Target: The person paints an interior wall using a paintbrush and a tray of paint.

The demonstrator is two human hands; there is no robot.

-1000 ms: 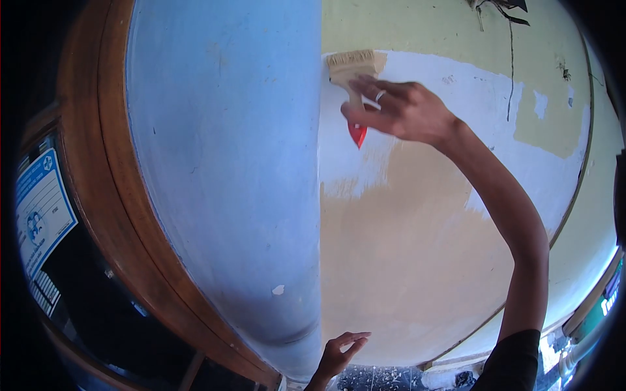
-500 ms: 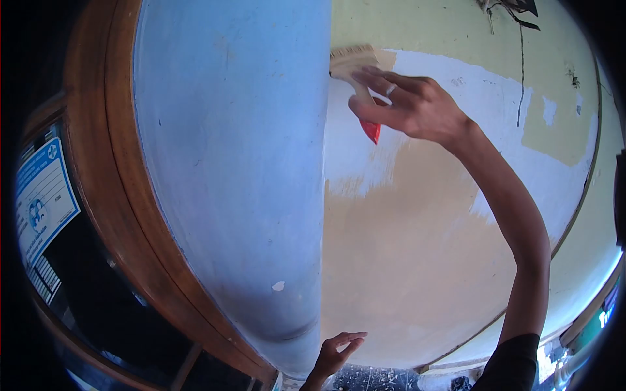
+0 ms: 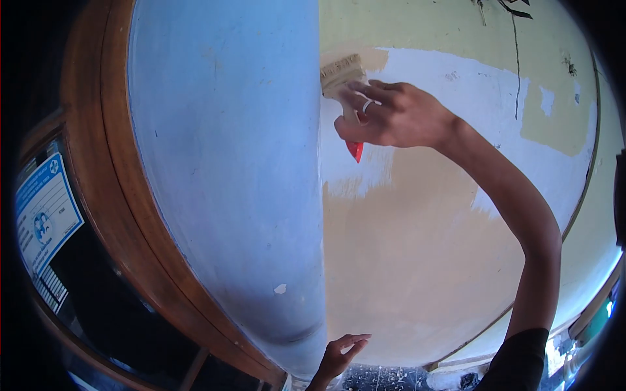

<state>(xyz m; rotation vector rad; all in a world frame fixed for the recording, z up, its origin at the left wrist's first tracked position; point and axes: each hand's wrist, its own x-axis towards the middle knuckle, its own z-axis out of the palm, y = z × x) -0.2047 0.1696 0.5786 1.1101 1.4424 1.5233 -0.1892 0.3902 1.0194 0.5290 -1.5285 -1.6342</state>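
Observation:
My right hand [image 3: 398, 117], with a ring on one finger, is closed round the handle of a wide paintbrush [image 3: 342, 73]. The red tip of the handle sticks out below the fingers. The bristles lie near the corner where the blue wall section [image 3: 228, 163] meets the part-painted wall [image 3: 417, 260]. Tan paint covers the lower part of that wall; a white patch [image 3: 443, 85] lies above it. Low in the view, my left hand [image 3: 340, 355] is empty, its fingers apart, close to the foot of the wall.
A brown wooden frame [image 3: 124, 176] curves along the left, beside dark glass with a blue and white poster [image 3: 49, 212]. Dark wires [image 3: 515, 12] hang at the upper right. A speckled dark floor [image 3: 381, 378] shows at the bottom.
My right hand and the brush have moved left and slightly down, towards the corner by the blue section. My left hand has hardly moved.

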